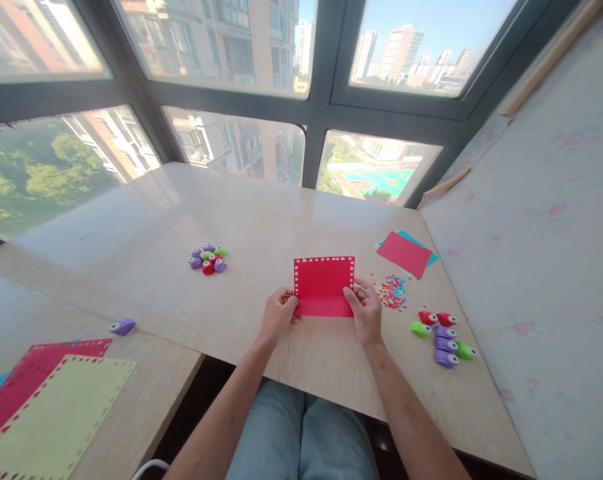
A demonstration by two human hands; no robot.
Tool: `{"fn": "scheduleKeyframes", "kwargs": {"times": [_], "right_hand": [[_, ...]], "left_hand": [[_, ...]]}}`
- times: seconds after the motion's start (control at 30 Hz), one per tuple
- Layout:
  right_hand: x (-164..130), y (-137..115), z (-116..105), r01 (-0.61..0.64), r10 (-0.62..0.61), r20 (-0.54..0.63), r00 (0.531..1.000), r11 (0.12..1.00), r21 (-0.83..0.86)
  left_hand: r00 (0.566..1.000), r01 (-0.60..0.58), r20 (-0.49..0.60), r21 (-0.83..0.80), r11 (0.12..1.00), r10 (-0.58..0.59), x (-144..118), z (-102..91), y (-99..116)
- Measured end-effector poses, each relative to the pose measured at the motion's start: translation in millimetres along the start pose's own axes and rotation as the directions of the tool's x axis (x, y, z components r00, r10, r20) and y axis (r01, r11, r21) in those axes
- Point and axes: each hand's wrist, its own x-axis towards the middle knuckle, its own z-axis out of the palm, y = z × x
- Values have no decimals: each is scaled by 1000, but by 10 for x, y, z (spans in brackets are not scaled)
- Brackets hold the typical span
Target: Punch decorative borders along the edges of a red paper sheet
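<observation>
Head view: below frame centre, the left hand (280,313) and right hand (366,312) pinch opposite sides of a red sheet (324,287) with punched edges.

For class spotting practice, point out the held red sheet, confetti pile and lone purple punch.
Held red sheet (324,287), head view, sheet's middle.
Confetti pile (394,293), head view, its centre.
Lone purple punch (126,326), head view, its purple body.

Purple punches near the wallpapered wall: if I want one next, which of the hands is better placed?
Right, probably. The right hand grips the right edge of the red card, nearer the purple punches. The left hand holds the opposite edge and would have to reach across.
</observation>
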Motion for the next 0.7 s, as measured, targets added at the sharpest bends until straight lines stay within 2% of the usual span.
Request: {"fn": "scheduleKeyframes", "kwargs": {"times": [0.23, 0.4, 0.7], "right_hand": [[-5, -12, -4, -40, 41, -6, 999, 997, 65], [1, -30, 11, -66, 66, 5, 998, 994, 89], [-10, -69, 24, -85, 84, 11, 996, 995, 57]], "left_hand": [[1000, -1, 21, -26, 1000, 2, 0, -7, -5], [997, -7, 73, -32, 999, 10, -36, -45, 8], [979, 70, 197, -49, 996, -59, -46, -97, 76]]}}
